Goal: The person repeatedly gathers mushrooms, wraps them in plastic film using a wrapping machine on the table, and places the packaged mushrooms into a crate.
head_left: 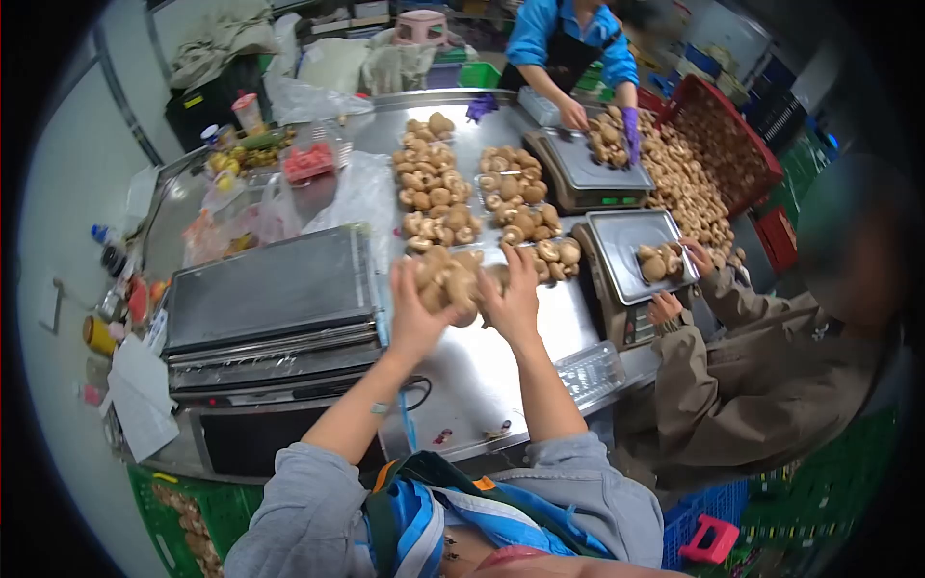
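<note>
My left hand (416, 313) grips the left side of a pack of brown mushrooms (446, 277), held over the steel table in front of me. At the pack's right side, my right hand (514, 301) has its fingers curved against it; slight blur hides the exact contact. Just beyond my hands stand filled mushroom packs in two rows: a longer left row (431, 183) and a shorter right row (514, 188). Another pack (557, 258) of mushrooms sits right beside my right fingertips.
A wrapping machine (275, 289) stands left. Two scales (595, 164) (631, 255) are at the right, each worked by another person. Behind them lies a mushroom heap (684, 183) with a tipped red crate (723, 140). A clear plastic tray (590, 374) lies near the table's front edge (482, 445).
</note>
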A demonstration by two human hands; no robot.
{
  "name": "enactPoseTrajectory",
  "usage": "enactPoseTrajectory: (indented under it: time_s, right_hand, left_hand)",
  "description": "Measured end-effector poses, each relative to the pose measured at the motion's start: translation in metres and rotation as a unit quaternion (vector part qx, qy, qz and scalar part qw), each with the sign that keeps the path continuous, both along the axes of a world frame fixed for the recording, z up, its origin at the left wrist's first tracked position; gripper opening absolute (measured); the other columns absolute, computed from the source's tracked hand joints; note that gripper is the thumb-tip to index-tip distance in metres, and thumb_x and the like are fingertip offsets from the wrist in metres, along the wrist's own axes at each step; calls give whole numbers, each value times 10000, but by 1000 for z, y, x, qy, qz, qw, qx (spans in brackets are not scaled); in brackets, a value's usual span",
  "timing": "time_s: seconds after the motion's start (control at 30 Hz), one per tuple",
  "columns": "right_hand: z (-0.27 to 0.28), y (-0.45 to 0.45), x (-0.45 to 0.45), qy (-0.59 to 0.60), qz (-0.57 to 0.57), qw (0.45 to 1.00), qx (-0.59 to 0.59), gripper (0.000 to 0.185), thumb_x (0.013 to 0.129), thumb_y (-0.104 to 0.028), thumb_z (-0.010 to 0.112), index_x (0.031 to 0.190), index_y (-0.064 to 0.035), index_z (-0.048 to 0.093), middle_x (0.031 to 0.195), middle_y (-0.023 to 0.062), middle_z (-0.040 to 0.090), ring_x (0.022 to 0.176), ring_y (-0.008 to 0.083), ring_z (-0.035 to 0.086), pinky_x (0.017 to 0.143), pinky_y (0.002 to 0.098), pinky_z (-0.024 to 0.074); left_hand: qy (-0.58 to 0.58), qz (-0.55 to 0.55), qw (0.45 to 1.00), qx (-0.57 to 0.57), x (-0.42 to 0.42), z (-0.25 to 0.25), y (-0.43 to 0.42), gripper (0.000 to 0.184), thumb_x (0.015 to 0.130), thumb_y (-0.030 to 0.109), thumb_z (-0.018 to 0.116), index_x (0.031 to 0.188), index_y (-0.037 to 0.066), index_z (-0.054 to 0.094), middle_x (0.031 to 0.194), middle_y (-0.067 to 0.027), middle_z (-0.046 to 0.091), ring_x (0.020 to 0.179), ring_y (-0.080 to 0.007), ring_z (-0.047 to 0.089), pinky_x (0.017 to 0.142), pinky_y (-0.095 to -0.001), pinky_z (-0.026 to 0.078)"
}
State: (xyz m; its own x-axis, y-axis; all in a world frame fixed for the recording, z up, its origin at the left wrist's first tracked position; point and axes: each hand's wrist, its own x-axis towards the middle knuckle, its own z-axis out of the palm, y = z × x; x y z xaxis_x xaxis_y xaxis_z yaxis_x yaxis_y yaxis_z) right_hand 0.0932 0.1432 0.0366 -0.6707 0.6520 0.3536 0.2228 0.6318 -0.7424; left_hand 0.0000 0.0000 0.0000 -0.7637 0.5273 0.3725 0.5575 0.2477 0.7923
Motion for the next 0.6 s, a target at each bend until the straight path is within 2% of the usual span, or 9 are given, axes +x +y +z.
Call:
enactPoseTrajectory:
  time_s: [0.03, 0.1, 0.2, 0.3, 0.37, 0.4, 0.5, 0.57, 0.6]
  right_hand:
    - [2, -3, -4, 2, 12, 1000, -2, 639, 766, -389, 619, 1244, -16, 421, 1311, 217, 339, 1171, 383, 371, 999, 417, 300]
    - [22, -46, -79, 39, 84, 996, 9, 679, 747, -411, 635, 1244, -5, 415, 1308, 245, 324, 1188, 399, 343, 1005, 426, 286]
    - [-1, -133, -154, 56, 161, 984, -42, 715, 724, -410, 666, 1252, -5, 405, 1317, 250, 311, 1206, 408, 317, 1011, 427, 280]
    - [-28, -205, -213, 6, 203, 975, -94, 729, 709, -430, 673, 1252, -17, 416, 1313, 240, 328, 1193, 395, 340, 997, 438, 296]
    - [-29, -241, -227, -60, 201, 975, -75, 746, 695, -460, 672, 1249, -24, 426, 1307, 235, 344, 1193, 389, 343, 991, 442, 302]
    - [-29, -255, -231, -127, 188, 972, -58, 764, 682, -490, 672, 1245, -32, 436, 1301, 230, 359, 1193, 383, 346, 986, 446, 308]
    - [-41, -268, -236, -115, 178, 976, -38, 795, 659, -538, 665, 1245, -47, 449, 1289, 219, 387, 1184, 384, 363, 973, 445, 323]
    - [-41, -256, -219, -95, 174, 980, -16, 742, 689, -477, 670, 1258, -59, 440, 1296, 197, 396, 1181, 351, 389, 967, 433, 334]
    - [-35, -248, -201, -51, 196, 977, -72, 696, 705, -432, 672, 1247, -55, 452, 1270, 182, 434, 1165, 325, 417, 956, 416, 347]
  left_hand:
    - [2, 12, 1000, -2, -1, 0, -5, 990, 625, 348, 780, 1347, 4, 197, 1381, -272, 169, 1301, -409, 172, 1055, -453, 220]
    - [-2, 57, 995, 84, -67, 24, -57, 916, 621, 321, 784, 1301, -13, 269, 1294, -249, 299, 1207, -374, 330, 1018, -421, 289]
    - [3, 100, 994, 43, -124, 26, -162, 905, 628, 319, 782, 1306, 2, 273, 1277, -228, 328, 1192, -352, 354, 1010, -406, 302]
    - [21, 156, 988, 5, -177, -1, -242, 844, 654, 379, 753, 1304, 62, 318, 1253, -204, 368, 1173, -349, 372, 989, -409, 317]
    - [-30, 132, 978, -162, -203, -15, -285, 777, 680, 444, 710, 1298, 130, 358, 1250, -172, 391, 1178, -345, 368, 978, -417, 313]
    - [-25, 137, 977, -163, -197, -4, -296, 742, 692, 474, 683, 1291, 159, 380, 1251, -154, 405, 1198, -343, 350, 981, -445, 291]
    - [-62, 87, 974, -198, -206, 14, -320, 753, 693, 457, 686, 1304, 160, 362, 1294, -153, 374, 1224, -340, 324, 994, -469, 264]
    - [-13, 78, 980, -182, -213, 6, -328, 750, 701, 413, 693, 1316, 162, 345, 1335, -159, 335, 1242, -341, 305, 1001, -477, 250]
    - [25, 106, 982, -155, -211, 15, -332, 761, 696, 377, 704, 1324, 158, 332, 1346, -162, 320, 1247, -341, 300, 1004, -473, 246]
